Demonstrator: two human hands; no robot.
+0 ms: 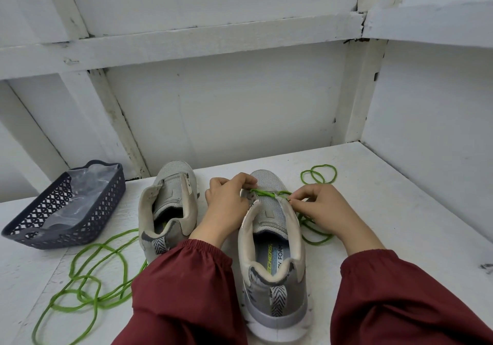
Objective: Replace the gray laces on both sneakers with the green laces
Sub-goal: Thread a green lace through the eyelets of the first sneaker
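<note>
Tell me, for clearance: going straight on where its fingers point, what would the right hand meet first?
Probably the sneaker it is lacing: the right hand pinches the green lace at its edge, fingertips aimed across its tongue.

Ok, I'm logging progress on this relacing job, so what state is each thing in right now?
left sneaker: upright, no lace in it.
right sneaker: upright, laced only across its front eyelets.
threaded green lace: held by both hands, rest trailing loose.
spare green lace: loose, tangled, unused.
basket: upright, clear plastic inside.
left hand: pinching the threaded lace.
right hand: pinching it too.
</note>
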